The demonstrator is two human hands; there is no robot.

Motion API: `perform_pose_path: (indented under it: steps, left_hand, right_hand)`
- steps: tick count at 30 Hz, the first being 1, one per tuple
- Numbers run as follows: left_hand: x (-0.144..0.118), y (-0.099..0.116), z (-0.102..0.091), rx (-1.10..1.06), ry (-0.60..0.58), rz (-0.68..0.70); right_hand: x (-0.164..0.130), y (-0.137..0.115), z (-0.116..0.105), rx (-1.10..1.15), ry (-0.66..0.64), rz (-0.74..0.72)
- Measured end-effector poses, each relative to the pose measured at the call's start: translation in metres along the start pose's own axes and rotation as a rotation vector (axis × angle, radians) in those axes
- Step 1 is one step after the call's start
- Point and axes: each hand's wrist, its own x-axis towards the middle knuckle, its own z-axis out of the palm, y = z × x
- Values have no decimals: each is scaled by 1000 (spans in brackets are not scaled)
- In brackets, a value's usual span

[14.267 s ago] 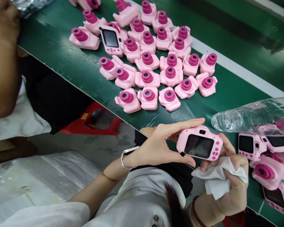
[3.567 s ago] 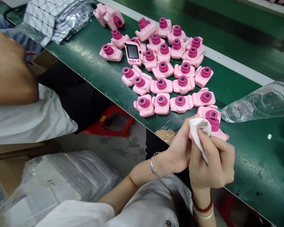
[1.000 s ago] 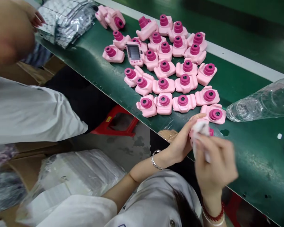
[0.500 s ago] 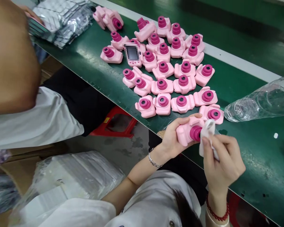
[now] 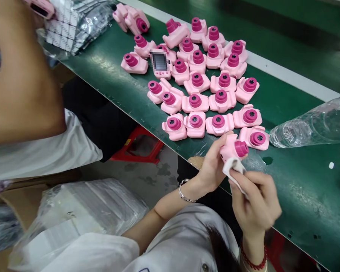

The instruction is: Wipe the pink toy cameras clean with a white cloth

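Note:
A pink toy camera (image 5: 229, 148) with a magenta lens barrel is gripped in my left hand (image 5: 212, 168), just over the table's near edge. Its lens points to the right. My right hand (image 5: 256, 200) pinches a folded white cloth (image 5: 234, 168), which meets the lower side of the camera body below the lens. Beyond my hands, several matching pink cameras (image 5: 195, 102) stand in loose rows, most with lenses facing up. One camera (image 5: 160, 65) among them lies with its screen side up.
A clear plastic bottle (image 5: 308, 124) lies on the green table (image 5: 306, 181) at right. To the left, a co-worker's arm (image 5: 25, 83) reaches past plastic-wrapped sheets (image 5: 64, 30). A red stool (image 5: 138, 145) and a plastic-wrapped stack (image 5: 96, 207) are below the table edge.
My right hand has brought the cloth from the lens front down and left to the camera's lower side. The held camera has turned and shifted slightly right. The co-worker's arm has moved, revealing another pink camera.

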Motion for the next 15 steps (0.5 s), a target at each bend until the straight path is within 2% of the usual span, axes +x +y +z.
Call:
perform_pose_path:
  steps: [3, 6, 9, 12, 14, 15]
  left_hand:
    - [-8, -6, -6, 163, -147, 97]
    - [-15, -8, -18, 471, -297, 123]
    - [-16, -11, -29, 707, -274, 195]
    - [-15, -14, -35, 815, -226, 361]
    - [-14, -16, -36, 861, -223, 429]
    - [-14, -17, -36, 871, -230, 437]
  right_hand:
    - [-4, 10, 9, -2, 109, 52]
    - [-11, 23, 5, 111, 258, 305]
    - [-22, 33, -5, 260, 256, 560]
    - [-34, 38, -11, 312, 279, 748]
    - [-36, 37, -14, 295, 374, 774]
    - [-35, 35, -16, 247, 416, 714]
